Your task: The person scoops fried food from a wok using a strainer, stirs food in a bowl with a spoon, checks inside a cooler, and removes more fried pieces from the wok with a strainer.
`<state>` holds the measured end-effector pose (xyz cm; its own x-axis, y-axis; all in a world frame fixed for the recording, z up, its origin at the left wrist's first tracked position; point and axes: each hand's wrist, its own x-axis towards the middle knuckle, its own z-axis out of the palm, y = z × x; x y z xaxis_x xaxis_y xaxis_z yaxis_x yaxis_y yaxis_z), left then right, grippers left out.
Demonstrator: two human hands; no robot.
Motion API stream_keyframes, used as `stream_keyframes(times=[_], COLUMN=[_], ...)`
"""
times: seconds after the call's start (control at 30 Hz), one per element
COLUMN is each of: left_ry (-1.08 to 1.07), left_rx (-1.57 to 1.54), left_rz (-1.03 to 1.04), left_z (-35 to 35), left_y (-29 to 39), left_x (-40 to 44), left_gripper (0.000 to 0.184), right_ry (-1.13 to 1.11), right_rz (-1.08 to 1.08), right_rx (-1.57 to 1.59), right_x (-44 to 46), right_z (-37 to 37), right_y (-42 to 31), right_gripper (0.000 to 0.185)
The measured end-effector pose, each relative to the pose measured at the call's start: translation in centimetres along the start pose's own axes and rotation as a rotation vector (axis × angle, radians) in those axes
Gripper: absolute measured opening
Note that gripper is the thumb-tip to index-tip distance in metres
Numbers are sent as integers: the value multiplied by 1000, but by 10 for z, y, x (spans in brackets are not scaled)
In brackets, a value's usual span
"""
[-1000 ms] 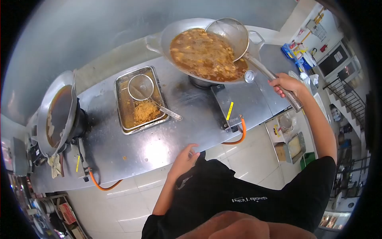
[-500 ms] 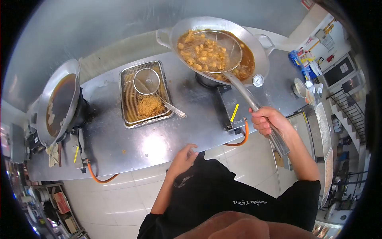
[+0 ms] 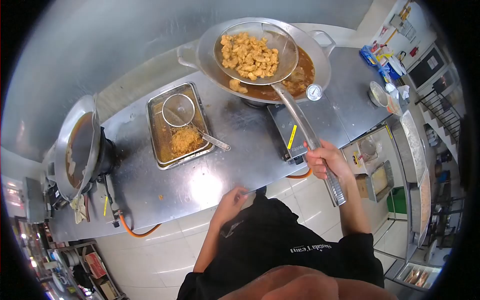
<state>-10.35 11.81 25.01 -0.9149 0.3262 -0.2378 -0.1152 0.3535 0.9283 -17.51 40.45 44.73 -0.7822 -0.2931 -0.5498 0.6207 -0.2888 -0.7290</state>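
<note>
Right hand (image 3: 327, 161), its grip closed around the handle of a skimmer (image 3: 256, 52) bearing fried pieces (image 3: 248, 56) above oil in a wok (image 3: 322, 65). Left hand (image 3: 231, 204), fingers loosely curled, at the edge of the counter (image 3: 240, 150).

The reading on the round white-faced dial thermometer (image 3: 314, 92) is too small to make out. The wide steel mesh strainer (image 3: 286, 50) hides part of the brown oil (image 3: 302, 75). Whether the left hand (image 3: 231, 205) touches the shiny metal table (image 3: 165, 180) cannot be told.
</note>
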Motion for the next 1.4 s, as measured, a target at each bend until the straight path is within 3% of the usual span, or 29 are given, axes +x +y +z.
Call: stream_keyframes(times=[0.17, 0.27, 0.6, 0.9, 1.1, 1.4], left_ry=[-4, -45, -75, -54, -61, -14], left_rx=[-45, -3, 35, 110, 148, 109], left_rz=[-62, 26, -81, -66, -52, 11], left_z=[7, 10, 18, 18, 17, 14], left_y=[-20, -22, -12, 1, 7, 3], left_x=[9, 16, 28, 31, 30, 29], left_gripper=[24, 21, 24, 24, 24, 23], right_ry=[58, -1, -424, -667, -595, -346], right_rz=[-86, -112, 20, 133, 81, 91], right_rx=[62, 122, 597, 1111, 1191, 857], right_x=[7, 10, 29, 41, 42, 37], right_z=[-3, -5, -1, 27, 16, -10], right_y=[11, 4, -6, -4, 0, -32], right_gripper=[21, 22, 15, 14, 14, 22])
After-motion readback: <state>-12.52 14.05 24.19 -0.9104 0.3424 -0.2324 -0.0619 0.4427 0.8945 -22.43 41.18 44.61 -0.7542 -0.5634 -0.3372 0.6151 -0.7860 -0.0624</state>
